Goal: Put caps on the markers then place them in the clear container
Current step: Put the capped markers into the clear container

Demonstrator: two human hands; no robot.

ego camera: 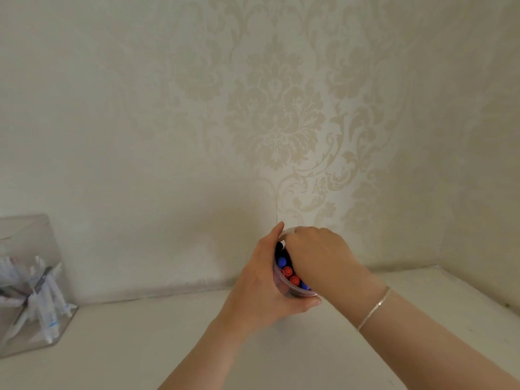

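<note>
I see a clear glossy plastic container (292, 291), a matt pale surface (140, 347), and at nine o'clock a clear plastic box (33, 235).

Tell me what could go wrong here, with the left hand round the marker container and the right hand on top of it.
1. The left hand grips the clear container tilted toward the camera, with capped blue and red markers at its mouth; more tilt could spill them onto the table.
2. The right hand covers the opening and hides its fingers, so whether every marker sits fully inside cannot be told.
3. Pressing down might loosen the left grip.
</note>
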